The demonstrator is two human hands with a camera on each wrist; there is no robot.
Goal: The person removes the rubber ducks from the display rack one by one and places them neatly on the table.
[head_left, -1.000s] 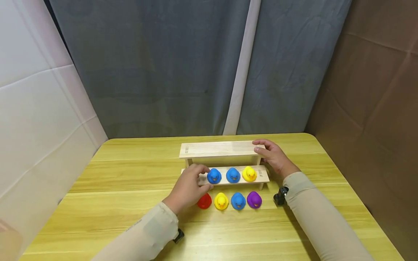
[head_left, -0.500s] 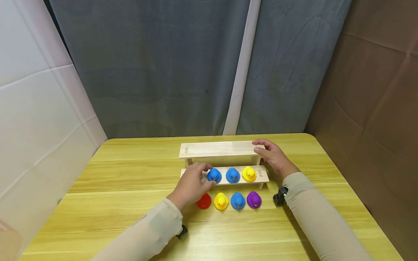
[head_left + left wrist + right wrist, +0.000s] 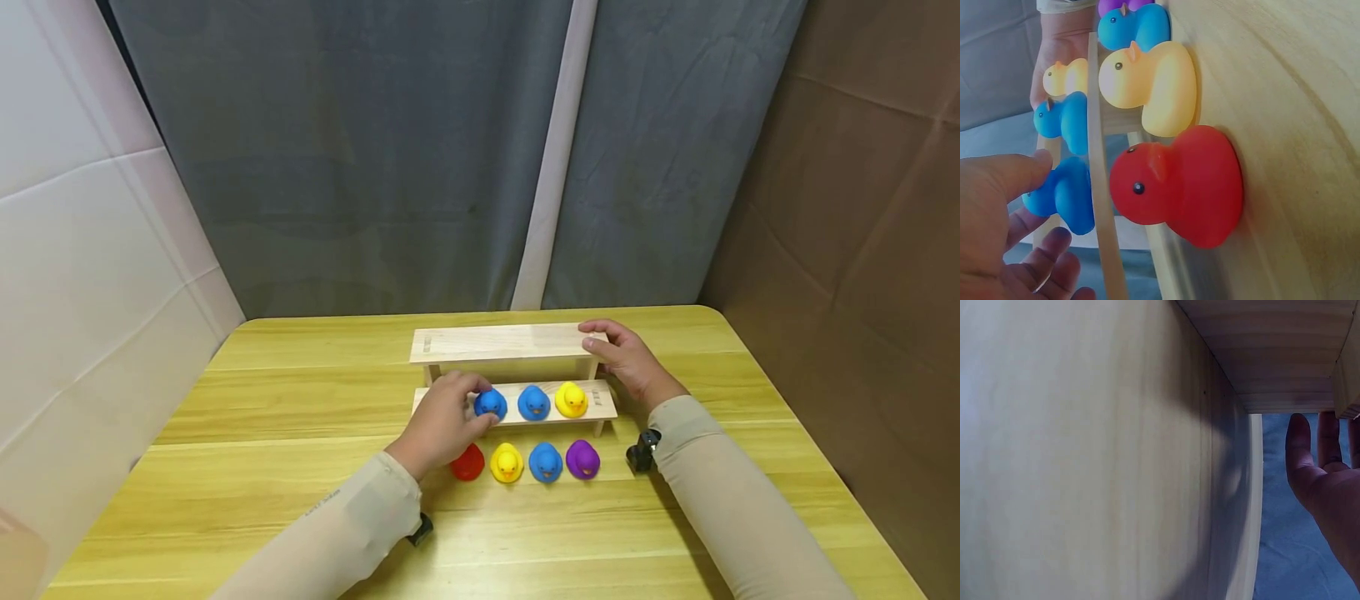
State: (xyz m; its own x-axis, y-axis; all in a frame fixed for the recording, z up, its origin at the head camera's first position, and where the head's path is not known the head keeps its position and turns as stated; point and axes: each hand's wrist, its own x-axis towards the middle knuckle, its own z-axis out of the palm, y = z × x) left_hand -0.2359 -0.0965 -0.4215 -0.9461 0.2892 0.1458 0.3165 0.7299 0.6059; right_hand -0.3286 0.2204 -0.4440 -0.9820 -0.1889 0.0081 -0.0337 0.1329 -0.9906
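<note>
My left hand (image 3: 442, 423) pinches the leftmost blue rubber duck (image 3: 491, 405) between thumb and finger, over the lower wooden shelf (image 3: 602, 403). In the left wrist view the thumb lies along that blue duck (image 3: 1072, 197), with the other fingers on its far side. Beside it on the shelf sit a second blue duck (image 3: 534, 404) and a yellow duck (image 3: 572, 401). My right hand (image 3: 632, 364) grips the right end of the raised back shelf (image 3: 498, 342). The right wrist view shows the right fingers (image 3: 1300, 450) under that shelf's edge.
On the table (image 3: 225, 467) in front stand a red duck (image 3: 467, 464), a yellow duck (image 3: 507, 465), a blue duck (image 3: 546, 464) and a purple duck (image 3: 582, 460) in a row. A grey curtain (image 3: 337, 167) hangs behind the table's far edge.
My left hand has moved slightly right and away from me, its thumb and finger coming in around the leftmost blue duck. The right hand stays at the back shelf's end.
</note>
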